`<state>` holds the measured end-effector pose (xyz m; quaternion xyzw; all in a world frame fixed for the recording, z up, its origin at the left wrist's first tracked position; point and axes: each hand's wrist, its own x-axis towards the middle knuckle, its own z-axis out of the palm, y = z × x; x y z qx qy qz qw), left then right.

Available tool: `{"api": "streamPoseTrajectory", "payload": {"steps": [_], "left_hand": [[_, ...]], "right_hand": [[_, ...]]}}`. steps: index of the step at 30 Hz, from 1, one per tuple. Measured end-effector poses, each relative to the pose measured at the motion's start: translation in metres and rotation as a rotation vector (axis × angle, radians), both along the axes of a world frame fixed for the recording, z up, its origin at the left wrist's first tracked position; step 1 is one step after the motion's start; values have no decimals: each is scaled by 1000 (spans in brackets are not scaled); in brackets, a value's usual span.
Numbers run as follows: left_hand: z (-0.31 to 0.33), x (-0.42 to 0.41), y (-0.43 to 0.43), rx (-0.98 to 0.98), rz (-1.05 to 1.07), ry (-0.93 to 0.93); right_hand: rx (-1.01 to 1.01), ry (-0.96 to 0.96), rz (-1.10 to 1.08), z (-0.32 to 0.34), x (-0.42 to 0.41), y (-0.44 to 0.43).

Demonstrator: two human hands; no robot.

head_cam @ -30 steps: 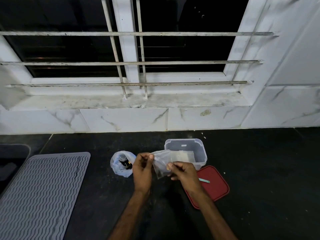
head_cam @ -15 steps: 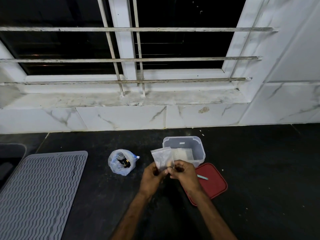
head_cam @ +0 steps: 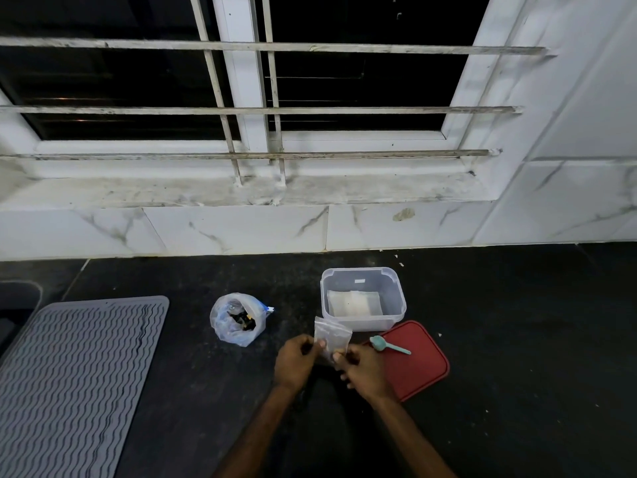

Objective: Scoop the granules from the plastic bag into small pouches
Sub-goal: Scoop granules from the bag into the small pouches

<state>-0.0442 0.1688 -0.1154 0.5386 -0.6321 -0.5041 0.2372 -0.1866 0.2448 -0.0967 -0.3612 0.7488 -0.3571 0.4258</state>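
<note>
Both hands pinch one small clear plastic pouch (head_cam: 332, 336) and hold it upright above the dark counter (head_cam: 517, 339). The left hand (head_cam: 296, 362) nips the pouch's left edge between thumb and fingers, and the right hand (head_cam: 362, 369) nips its lower right edge the same way. A second ago the pouch lay tipped on its side, stretched between the two hands. Half a second ago it stood up straight, with the hands bunched close under it. Now the hands sit a little apart at its two sides, so I think the person is pulling the mouth open or checking it, ready for filling. I cannot tell if the top is open, or if anything is inside yet. The landmark here is the clear square plastic box (head_cam: 362, 298) just behind the pouch, with flat white packets lying in it. To the left of the box, a bit apart, sits the crumpled bluish plastic bag (head_cam: 238, 320) with its mouth open and dark bits showing inside. Those are likely the granules. In front of the box, on the right, lies the flat red lid (head_cam: 420, 367). The small teal spoon (head_cam: 387, 345) rests on the lid, untouched, so no scooping is going on now. Far to the left of the box lies the grey wavy rubber mat (head_cam: 69, 374). Next, one hand must let go to pick up the spoon.
</note>
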Motion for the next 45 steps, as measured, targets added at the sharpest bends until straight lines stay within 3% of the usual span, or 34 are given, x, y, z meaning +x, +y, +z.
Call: {"api": "streamPoseTrajectory", "payload": {"steps": [6, 9, 20, 23, 27, 31, 35, 39, 45], "left_hand": [[-5, -5, -4, 30, -9, 37], [-10, -6, -8, 20, 14, 27], [-12, -4, -17, 34, 13, 24], [-8, -3, -20, 42, -18, 42], [4, -1, -21, -8, 41, 39], [20, 12, -29, -75, 119, 99], [26, 21, -32, -100, 131, 138], [24, 26, -31, -88, 185, 189], [30, 11, -19, -60, 184, 223]], "right_hand": [[79, 261, 137, 1, -6, -5], [102, 357, 86, -2, -6, -5], [-265, 753, -53, 46, -55, -46], [-122, 787, 34, 35, -84, -81], [165, 739, 376, 13, -104, -114], [251, 783, 601, 7, -109, -132], [193, 1075, 577, 10, -108, -133], [234, 1220, 550, 18, -99, -133], [181, 1045, 524, 30, -115, -135]]}}
